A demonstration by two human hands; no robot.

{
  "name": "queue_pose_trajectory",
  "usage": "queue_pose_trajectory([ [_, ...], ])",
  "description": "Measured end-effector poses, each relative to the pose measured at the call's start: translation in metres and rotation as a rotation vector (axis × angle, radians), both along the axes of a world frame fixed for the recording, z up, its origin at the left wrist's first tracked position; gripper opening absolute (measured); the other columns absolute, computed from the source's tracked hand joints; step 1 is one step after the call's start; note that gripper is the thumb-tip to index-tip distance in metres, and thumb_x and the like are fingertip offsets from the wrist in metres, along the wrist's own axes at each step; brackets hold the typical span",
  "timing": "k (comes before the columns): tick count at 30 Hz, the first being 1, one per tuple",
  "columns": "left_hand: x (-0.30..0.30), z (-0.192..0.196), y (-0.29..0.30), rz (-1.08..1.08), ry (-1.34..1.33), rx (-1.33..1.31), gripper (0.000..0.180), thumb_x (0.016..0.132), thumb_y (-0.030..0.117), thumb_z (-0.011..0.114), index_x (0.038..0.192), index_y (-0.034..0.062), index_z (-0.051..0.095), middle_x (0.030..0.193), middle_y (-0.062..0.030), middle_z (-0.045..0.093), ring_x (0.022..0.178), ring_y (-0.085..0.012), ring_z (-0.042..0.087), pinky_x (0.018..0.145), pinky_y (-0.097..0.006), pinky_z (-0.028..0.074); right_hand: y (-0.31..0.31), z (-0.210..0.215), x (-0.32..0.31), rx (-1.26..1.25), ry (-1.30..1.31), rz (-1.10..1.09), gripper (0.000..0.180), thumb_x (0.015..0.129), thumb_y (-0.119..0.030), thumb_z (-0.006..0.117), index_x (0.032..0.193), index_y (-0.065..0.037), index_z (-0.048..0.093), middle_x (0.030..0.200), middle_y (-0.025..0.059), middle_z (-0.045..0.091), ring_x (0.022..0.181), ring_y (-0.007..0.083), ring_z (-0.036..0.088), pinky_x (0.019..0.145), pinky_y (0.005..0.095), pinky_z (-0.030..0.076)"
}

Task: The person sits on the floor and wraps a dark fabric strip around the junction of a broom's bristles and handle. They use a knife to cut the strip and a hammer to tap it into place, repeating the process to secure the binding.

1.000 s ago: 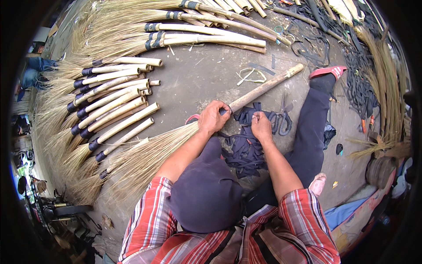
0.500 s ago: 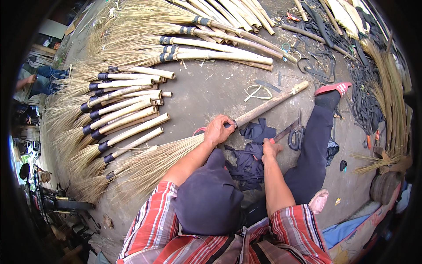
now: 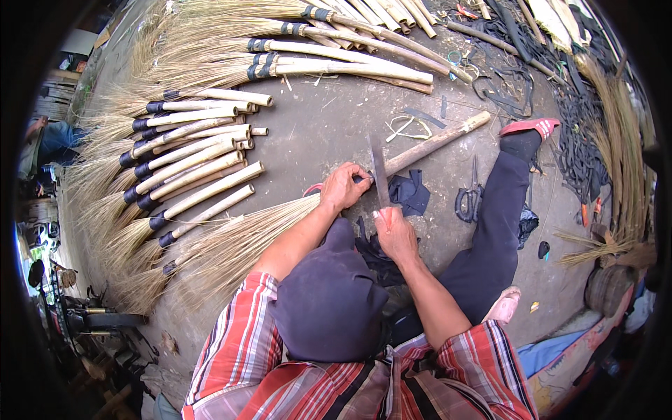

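Observation:
My left hand point(image 3: 344, 185) is closed around the neck of a straw broom point(image 3: 262, 234), where dark binding shows at its fingers. From there the broom's pale wooden handle point(image 3: 441, 143) runs to the upper right, while the straw spreads under my left forearm. My right hand point(image 3: 397, 234) grips the reddish handle of a long, flat-bladed knife point(image 3: 379, 171). Its blade stands across the broom handle just beyond my left fingers; whether it touches the wood I cannot tell. Dark cloth pieces point(image 3: 411, 192) lie beside the blade, with more strips point(image 3: 378, 262) below my right hand.
Scissors point(image 3: 470, 198) lie on the floor by my outstretched leg point(image 3: 498, 231). Bound short brooms point(image 3: 203, 171) are stacked at left, with longer brooms point(image 3: 350, 68) beyond. Dark strips point(image 3: 584, 154) and loose straw point(image 3: 619, 140) lie at right. A pale strip loop point(image 3: 409, 129) is near the handle.
My right hand has moved left and raised the knife from the cloth to the broom handle. The handle's far end has swung slightly away from me. My left hand keeps its hold.

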State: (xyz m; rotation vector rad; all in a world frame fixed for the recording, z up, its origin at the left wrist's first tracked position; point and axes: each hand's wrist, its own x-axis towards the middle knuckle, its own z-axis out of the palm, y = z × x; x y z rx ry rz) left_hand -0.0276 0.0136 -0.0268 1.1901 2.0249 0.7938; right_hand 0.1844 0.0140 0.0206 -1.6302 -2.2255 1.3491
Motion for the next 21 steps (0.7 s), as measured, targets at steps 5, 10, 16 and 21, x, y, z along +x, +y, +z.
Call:
queue_pose_trajectory([
  [5, -0.003, -0.005, 0.000, -0.010, -0.027, 0.019, 0.020, 0.085, 0.028, 0.081, 0.094, 0.0107, 0.078, 0.109, -0.0096, 0.074, 0.105, -0.0329, 0.072, 0.091, -0.043, 0.056, 0.002, 0.004, 0.000, -0.013, 0.009, -0.048, 0.048, 0.103, -0.046, 0.062, 0.115, 0.000, 0.061, 0.098, 0.0357, 0.072, 0.096, 0.0556, 0.069, 0.083, 0.0618, 0.053],
  [10, -0.005, -0.010, -0.003, -0.027, -0.067, 0.017, 0.018, 0.085, 0.027, 0.080, 0.093, 0.0108, 0.079, 0.110, -0.0096, 0.074, 0.106, -0.0330, 0.072, 0.091, -0.043, 0.056, 0.004, 0.002, -0.001, -0.046, -0.075, 0.024, 0.045, 0.103, -0.042, 0.064, 0.113, 0.001, 0.059, 0.096, 0.0355, 0.072, 0.095, 0.0557, 0.069, 0.082, 0.0621, 0.053],
  [16, -0.006, 0.002, -0.001, -0.070, -0.013, -0.019, 0.032, 0.085, 0.032, 0.083, 0.107, 0.0100, 0.077, 0.115, -0.0122, 0.074, 0.111, -0.0341, 0.072, 0.095, -0.044, 0.056, 0.007, -0.001, 0.000, -0.027, -0.003, 0.016, 0.046, 0.103, -0.044, 0.064, 0.113, 0.001, 0.061, 0.095, 0.0334, 0.073, 0.092, 0.0549, 0.070, 0.081, 0.0601, 0.054],
  [21, 0.000, 0.023, 0.000, -0.147, 0.276, -0.173, 0.071, 0.083, 0.048, 0.086, 0.133, 0.0026, 0.062, 0.119, -0.0200, 0.074, 0.119, -0.0385, 0.070, 0.101, -0.047, 0.055, 0.009, 0.006, 0.002, 0.045, 0.087, -0.066, 0.044, 0.104, -0.043, 0.065, 0.113, -0.001, 0.063, 0.094, 0.0311, 0.073, 0.094, 0.0528, 0.070, 0.080, 0.0574, 0.054],
])
